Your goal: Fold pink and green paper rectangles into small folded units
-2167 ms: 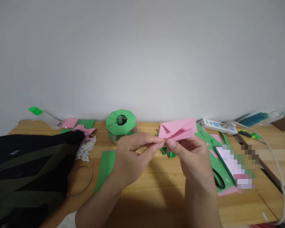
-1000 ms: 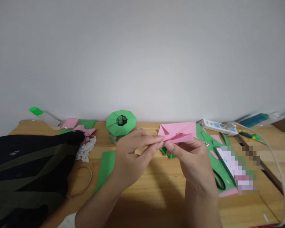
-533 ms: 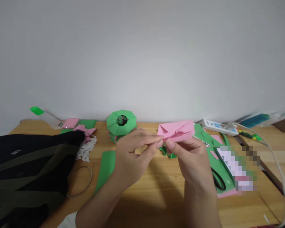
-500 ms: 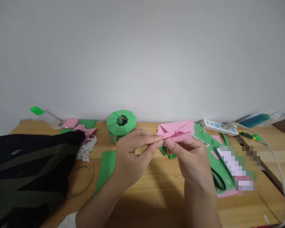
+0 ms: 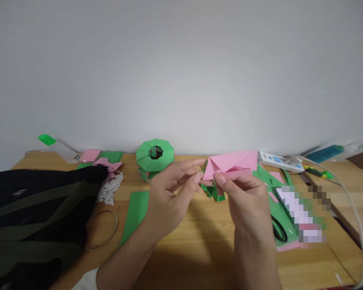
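My right hand point(image 5: 248, 197) pinches a folded pink sheet of paper point(image 5: 234, 163) between thumb and fingers, along its lower edge. The paper has slanting creases and a pointed left corner, and is held above the table. My left hand point(image 5: 172, 197) is just left of that corner, its thumb and fingers apart; whether a fingertip still touches the corner is hard to see. Below and behind the paper lie small folded green paper pieces point(image 5: 218, 196), partly hidden by my right hand. A green ring-shaped folded paper model point(image 5: 165, 159) stands behind my left hand.
A dark cloth point(image 5: 42, 225) covers the left of the wooden table point(image 5: 196, 257). Near it lie a pink folded piece point(image 5: 109, 167), white paper scraps point(image 5: 110, 191) and a green sheet point(image 5: 136, 209). A power strip point(image 5: 280, 162) with a white cable point(image 5: 355, 217) is at right.
My left fingers have come off the pink paper and spread apart. My right hand has tipped the paper slightly and moved it a little to the right.
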### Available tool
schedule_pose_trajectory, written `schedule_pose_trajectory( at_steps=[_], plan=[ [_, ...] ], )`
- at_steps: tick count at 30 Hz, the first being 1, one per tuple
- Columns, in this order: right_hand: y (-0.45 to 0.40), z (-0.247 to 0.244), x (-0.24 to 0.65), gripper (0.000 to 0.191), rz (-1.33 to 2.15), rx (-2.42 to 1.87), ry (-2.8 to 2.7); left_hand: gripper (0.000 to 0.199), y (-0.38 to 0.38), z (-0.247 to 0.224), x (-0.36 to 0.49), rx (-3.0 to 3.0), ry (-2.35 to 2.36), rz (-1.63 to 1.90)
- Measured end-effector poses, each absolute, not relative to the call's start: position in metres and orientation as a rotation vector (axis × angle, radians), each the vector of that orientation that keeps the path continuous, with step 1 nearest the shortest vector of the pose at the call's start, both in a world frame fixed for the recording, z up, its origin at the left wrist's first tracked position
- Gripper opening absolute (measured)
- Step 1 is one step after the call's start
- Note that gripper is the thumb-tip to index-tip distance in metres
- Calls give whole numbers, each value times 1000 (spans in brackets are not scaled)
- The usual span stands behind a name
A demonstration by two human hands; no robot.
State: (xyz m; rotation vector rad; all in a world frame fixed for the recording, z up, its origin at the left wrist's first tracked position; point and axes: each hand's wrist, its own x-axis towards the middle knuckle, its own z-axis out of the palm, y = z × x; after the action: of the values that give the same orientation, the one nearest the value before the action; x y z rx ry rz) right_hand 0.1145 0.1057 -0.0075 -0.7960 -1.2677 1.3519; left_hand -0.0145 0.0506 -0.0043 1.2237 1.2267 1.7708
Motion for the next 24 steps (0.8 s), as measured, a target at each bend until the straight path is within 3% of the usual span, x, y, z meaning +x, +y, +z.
schedule_pose_trajectory(
  at_steps=[16, 24],
  plan=[
    [108, -7, 121, 11, 1372, -857, -1328, 14, 54, -1, -18, 1051, 1062, 1608],
    [110, -6, 123, 21, 1330, -897, -1305, 16, 53, -5, -20, 1089, 1087, 1574]
  ],
)
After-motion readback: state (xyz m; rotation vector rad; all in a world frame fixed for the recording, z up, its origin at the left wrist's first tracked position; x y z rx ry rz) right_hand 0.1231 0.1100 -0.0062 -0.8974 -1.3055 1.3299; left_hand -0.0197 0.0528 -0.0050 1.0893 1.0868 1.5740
